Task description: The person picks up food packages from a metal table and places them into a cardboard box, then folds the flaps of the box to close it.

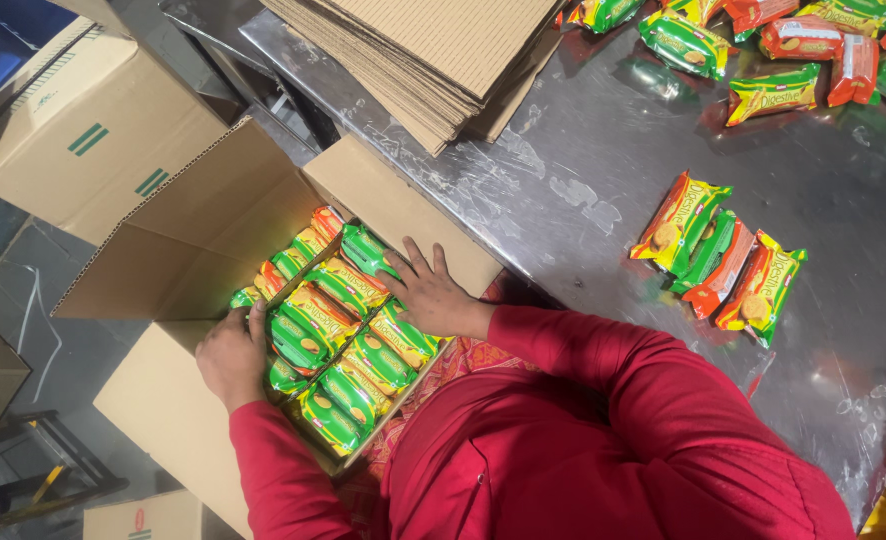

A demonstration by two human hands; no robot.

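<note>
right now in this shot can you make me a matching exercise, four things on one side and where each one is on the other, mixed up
Things:
1. left hand
2. right hand
3. stack of flat cardboard sheets
4. small group of biscuit packets

Places:
A. far end of the metal table
B. flat on the packets in the open carton
C. on the table, beside the carton
D. at the carton's near-left edge

Pairs: 1-D, 2-B, 3-A, 4-C

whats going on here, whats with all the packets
A person in red sleeves has both hands in an open cardboard box full of green and orange biscuit packets. The left hand rests on the packets at one edge, the right hand lies flat on them at the other. More packets lie on the steel table, beside a stack of flat cardboard sheets.
</note>
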